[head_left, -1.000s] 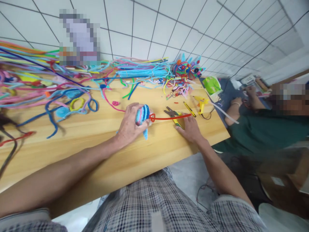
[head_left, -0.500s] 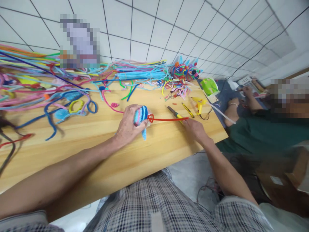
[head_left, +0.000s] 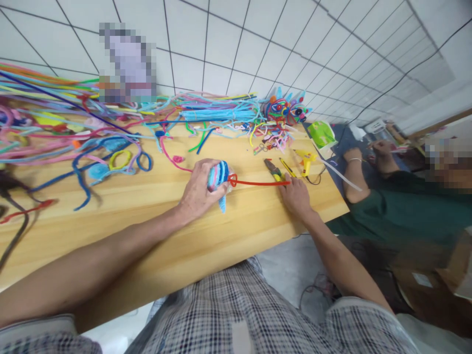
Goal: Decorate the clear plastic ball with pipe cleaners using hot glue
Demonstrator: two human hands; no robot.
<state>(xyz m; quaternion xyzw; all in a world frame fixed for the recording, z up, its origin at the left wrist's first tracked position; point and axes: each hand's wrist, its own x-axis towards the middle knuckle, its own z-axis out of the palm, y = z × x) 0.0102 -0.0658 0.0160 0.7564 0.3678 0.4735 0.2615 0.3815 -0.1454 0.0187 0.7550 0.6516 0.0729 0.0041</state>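
Observation:
My left hand (head_left: 201, 189) is closed around a small striped piece (head_left: 220, 174) of blue, light-blue and pink fuzzy stems. A light-blue pointed part (head_left: 222, 204) sticks out below it. From its right side runs a red pipe cleaner (head_left: 260, 183), looped at the near end and straight toward my other hand. My right hand (head_left: 297, 195) rests at the handles of yellow-and-black pliers (head_left: 273, 171), its fingers bent against them. The red stem's free end crosses in front of these fingers. Just beyond lies a yellow utility knife (head_left: 287, 167).
A yellow glue gun (head_left: 306, 161) stands right of the knife. Bundled light-blue stems (head_left: 221, 114), finished colourful figures (head_left: 282, 109) and scraps line the wall. More stems and a yellow ring (head_left: 120, 160) lie left. Another person's arm (head_left: 356, 177) is at the right, beside a green packet (head_left: 322, 134).
The pliers have turned from edge-on to flatter and shifted slightly away from me, with my right hand at their handles. My left hand keeps its hold on the striped piece.

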